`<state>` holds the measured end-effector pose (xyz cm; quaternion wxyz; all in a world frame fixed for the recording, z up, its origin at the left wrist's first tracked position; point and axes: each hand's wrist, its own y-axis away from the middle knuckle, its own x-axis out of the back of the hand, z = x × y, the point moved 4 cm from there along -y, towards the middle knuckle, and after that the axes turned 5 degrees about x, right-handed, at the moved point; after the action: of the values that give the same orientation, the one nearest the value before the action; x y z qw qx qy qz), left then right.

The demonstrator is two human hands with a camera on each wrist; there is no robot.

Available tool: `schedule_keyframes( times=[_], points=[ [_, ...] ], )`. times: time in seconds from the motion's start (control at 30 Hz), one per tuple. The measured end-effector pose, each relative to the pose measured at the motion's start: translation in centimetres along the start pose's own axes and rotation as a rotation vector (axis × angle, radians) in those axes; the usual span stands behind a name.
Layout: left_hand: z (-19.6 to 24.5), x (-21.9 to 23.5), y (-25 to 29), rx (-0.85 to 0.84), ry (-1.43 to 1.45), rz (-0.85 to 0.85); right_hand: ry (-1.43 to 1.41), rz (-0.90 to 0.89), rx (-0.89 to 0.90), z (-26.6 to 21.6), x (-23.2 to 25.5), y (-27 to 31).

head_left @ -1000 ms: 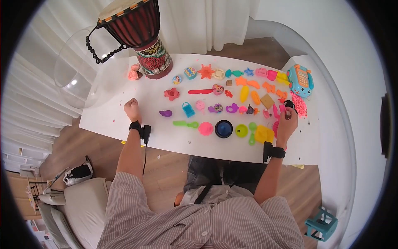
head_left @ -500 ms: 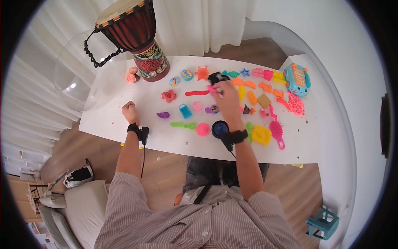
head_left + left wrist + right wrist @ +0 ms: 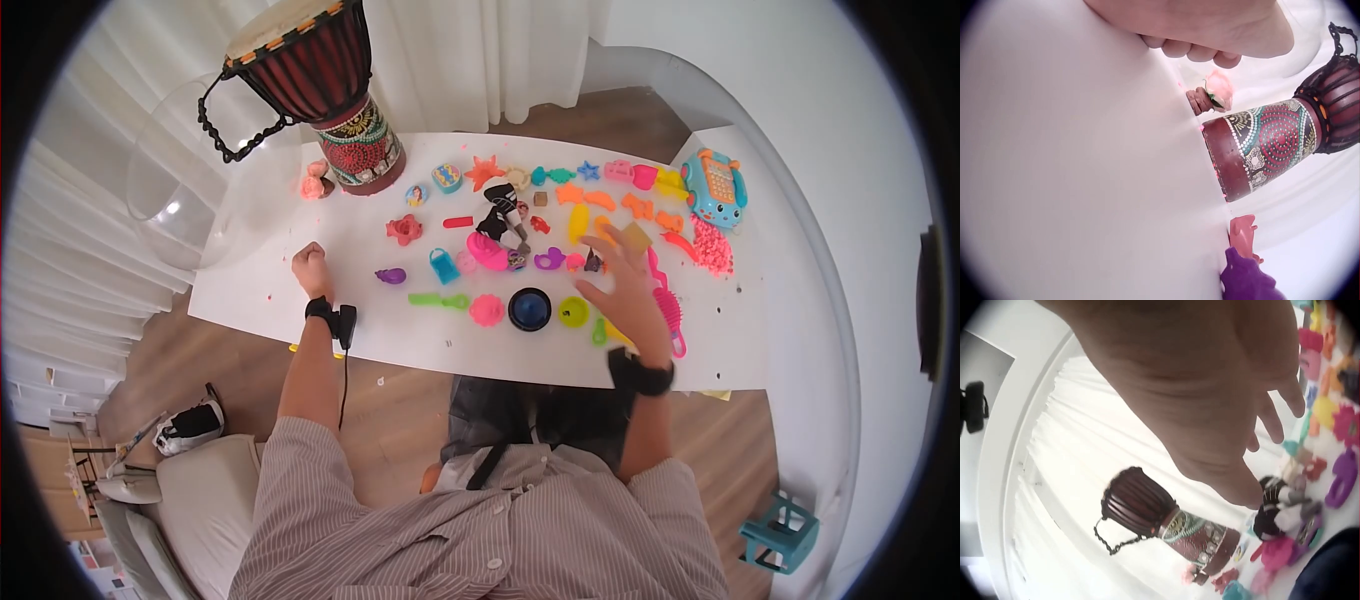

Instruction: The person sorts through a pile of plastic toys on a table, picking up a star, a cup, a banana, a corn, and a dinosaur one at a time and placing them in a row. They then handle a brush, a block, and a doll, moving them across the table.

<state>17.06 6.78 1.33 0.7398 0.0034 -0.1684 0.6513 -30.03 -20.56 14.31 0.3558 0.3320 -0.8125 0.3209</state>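
In the head view the right hand hovers over the right half of the table, fingers spread, holding nothing. To its left a black-and-white item lies among the toys, with a bright pink piece at its lower end, partly over a red strip. The right wrist view shows the same black-and-white item beyond the thumb. The left hand rests on the table at the left with curled fingers, holding nothing; its curled fingertips show in the left wrist view. Nearest to it is a purple toy.
A drum stands at the back left beside pink flowers. A toy phone and pink beads lie at the right. A blue-black round tub and a pink brush sit nearer the front edge.
The right hand moved left from the right side carrying the black-and-white item, let it go at mid-table, and moved back right with fingers spread. The left hand has stayed in place.
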Motion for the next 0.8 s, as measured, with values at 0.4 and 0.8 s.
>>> schedule_keyframes(
  times=[0.4,0.8],
  points=[
    [-0.5,0.0,-0.3,0.003,-0.054,-0.02,0.209,-0.105,-0.531,11.2,-1.5,12.4],
    [-0.8,0.0,-0.2,0.025,-0.02,-0.022,0.239,-0.111,-0.593,6.7,-5.4,6.6]
  ],
)
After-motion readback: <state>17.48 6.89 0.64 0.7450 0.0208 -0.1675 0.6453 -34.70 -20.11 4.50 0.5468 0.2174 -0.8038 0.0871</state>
